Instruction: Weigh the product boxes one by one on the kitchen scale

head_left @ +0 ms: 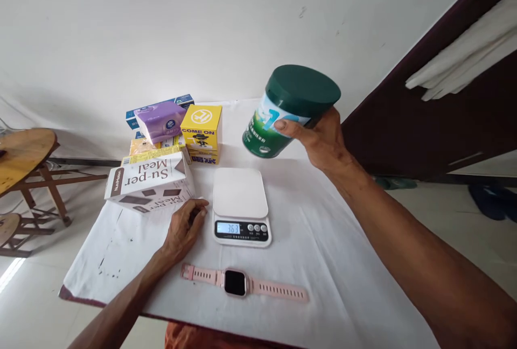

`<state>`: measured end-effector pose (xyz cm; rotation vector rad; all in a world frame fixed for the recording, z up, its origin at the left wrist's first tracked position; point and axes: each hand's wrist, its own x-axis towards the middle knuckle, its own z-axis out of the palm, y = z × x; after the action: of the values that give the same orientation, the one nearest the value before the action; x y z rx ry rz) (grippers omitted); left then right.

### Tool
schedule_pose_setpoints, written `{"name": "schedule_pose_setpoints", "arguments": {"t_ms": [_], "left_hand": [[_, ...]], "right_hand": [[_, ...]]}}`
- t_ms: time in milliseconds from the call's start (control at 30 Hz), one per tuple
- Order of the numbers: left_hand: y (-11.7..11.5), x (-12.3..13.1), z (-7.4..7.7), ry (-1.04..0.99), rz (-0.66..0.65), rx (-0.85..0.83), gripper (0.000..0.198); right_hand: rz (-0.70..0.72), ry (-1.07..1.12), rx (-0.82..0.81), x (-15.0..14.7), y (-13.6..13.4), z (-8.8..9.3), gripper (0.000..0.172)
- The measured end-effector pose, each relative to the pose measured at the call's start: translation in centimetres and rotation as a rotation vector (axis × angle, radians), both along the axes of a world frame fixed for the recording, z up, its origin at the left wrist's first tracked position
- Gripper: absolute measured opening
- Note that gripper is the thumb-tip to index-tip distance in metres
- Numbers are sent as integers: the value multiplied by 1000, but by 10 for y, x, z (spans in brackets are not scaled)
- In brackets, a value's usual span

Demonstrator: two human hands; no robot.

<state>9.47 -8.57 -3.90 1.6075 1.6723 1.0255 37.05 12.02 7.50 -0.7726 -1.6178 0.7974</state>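
Note:
My right hand (323,141) grips a green canister (270,109) with a dark green lid, thumb across its label. The canister is tilted and held in the air above the far right of the white kitchen scale (240,193), clear of its plate. The scale's lit display seems to read 363, and nothing sits on its plate. Resting on the cloth just left of the scale, my left hand (183,225) has loosely bent fingers, with a gap at the thumb and no object visible in it. A pink smartwatch (235,283) lies stretched out in front of the scale.
Left of the scale, a white Su-per Meal box (151,182), a yellow box (202,131), a purple tissue pack (159,123) and a blue box (186,101) are grouped together. A white cloth (315,284) covers the table. A wooden table (28,152) stands farther left.

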Motion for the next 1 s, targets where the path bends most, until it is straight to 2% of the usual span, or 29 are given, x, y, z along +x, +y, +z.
{"name": "schedule_pose_setpoints", "arguments": {"t_ms": [100, 233, 333, 467, 700, 800, 900, 1000], "left_hand": [[-1, -2, -1, -27, -3, 8, 28], [-2, -2, 0, -77, -19, 25, 28], [-2, -1, 1, -93, -18, 41, 27], [-3, -2, -1, -109, -26, 58, 26], [1, -5, -6, -112, -20, 52, 30], [-2, -6, 8, -117, -62, 20, 32], [-8, -1, 39, -60, -109, 24, 36], [-11, 12, 72, 27, -95, 129, 48]], "right_hand": [[126, 35, -92, -14, -45, 8, 67], [196, 15, -209, -29, -80, -7, 87], [217, -12, -243, -35, -92, -18, 95], [161, -61, -242, -36, -100, -29, 101], [123, -109, -243, -39, -105, -44, 96], [176, -94, -274, -35, -105, -43, 98], [250, -45, -285, -24, -105, -48, 103], [162, 154, -359, -9, -107, -68, 77]]}}
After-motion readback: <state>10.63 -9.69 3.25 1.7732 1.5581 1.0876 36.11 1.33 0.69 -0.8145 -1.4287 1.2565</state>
